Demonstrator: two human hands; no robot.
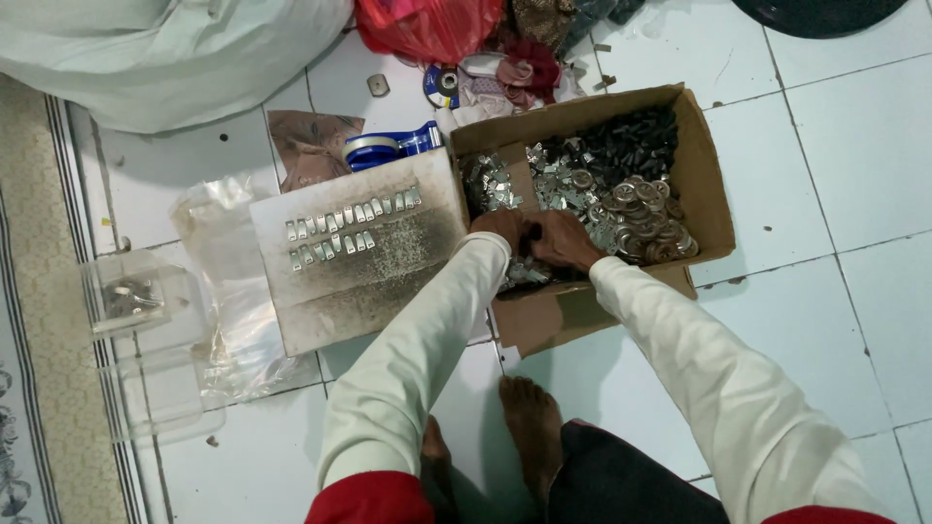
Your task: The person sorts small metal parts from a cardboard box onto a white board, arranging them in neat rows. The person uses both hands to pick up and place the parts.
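Note:
Both my hands reach into an open cardboard box point(707, 184) on the tiled floor. My left hand point(502, 229) and my right hand point(563, 241) are pressed together over small silver metal pieces point(529, 274) at the box's near left side, fingers curled on them. Inside the box lie metal rings point(646, 218), flat silver clips point(492, 184) and dark parts point(621, 141). Left of the box, a worn grey board point(359, 267) carries two rows of small silver clips point(349, 225).
A blue tape dispenser point(388, 147) sits behind the board. Clear plastic containers point(136, 296) and a plastic bag point(228, 311) lie at the left, near a patterned rug point(29, 320). A pale sack point(165, 53) and red bag point(427, 27) are at the back. My bare foot point(529, 427) rests below.

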